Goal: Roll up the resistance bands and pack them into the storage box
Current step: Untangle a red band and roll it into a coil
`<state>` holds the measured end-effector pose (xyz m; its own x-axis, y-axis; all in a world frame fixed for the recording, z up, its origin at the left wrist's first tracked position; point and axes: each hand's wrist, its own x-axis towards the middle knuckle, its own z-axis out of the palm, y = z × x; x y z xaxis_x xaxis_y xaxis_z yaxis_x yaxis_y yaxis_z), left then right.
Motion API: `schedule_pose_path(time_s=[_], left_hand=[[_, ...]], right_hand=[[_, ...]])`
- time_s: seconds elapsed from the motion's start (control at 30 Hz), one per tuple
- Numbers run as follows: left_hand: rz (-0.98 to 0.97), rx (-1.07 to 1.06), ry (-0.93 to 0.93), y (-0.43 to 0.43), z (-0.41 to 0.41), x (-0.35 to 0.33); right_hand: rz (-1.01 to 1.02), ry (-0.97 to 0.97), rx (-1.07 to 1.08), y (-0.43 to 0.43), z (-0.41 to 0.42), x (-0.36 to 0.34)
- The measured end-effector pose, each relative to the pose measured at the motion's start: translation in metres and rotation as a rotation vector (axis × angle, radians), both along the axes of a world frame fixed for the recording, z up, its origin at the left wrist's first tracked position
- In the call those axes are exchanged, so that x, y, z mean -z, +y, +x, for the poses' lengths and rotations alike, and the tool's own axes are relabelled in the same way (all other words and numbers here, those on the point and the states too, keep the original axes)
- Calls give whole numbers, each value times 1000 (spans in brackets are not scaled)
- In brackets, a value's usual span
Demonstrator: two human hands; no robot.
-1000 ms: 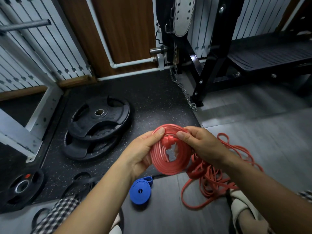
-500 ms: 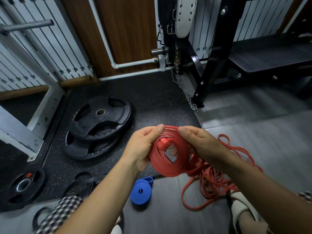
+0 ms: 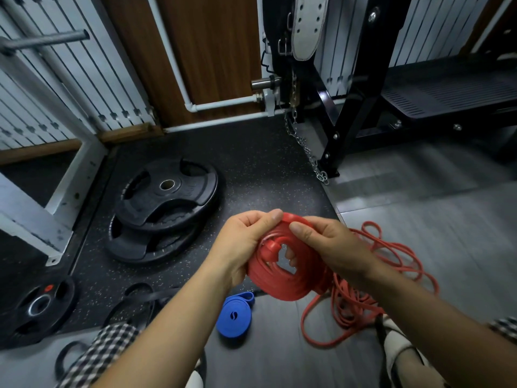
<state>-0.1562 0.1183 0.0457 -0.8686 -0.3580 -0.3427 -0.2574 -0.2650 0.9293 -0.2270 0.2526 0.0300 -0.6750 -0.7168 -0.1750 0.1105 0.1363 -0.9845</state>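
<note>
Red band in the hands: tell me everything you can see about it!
The red band is a flat, rubbery-looking strip wound into a round coil with a hole in the middle. It is held above the floor, face toward the camera. The left hand grips its left side; the right hand pinches its top edge, fingers showing through the hole. A tail drops from its lower right into loose red loops on the floor.
</note>
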Motion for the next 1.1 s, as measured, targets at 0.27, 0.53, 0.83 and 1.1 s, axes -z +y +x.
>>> schedule_pose_path(time_s=[0.27,0.53,0.83,1.1], left_hand=[[-73,-81,29,1,1,0],[-92,-23,33,3,1,-2],[-163,-63,49,-7,0,-6],[-181,-107,42,-15,1,-9]], right_hand=[[34,241,16,4,-8,-9],[163,349,2,14,-20,-22],[386,512,-143,24,-34,-23],[218,248,184,27,-39,-13]])
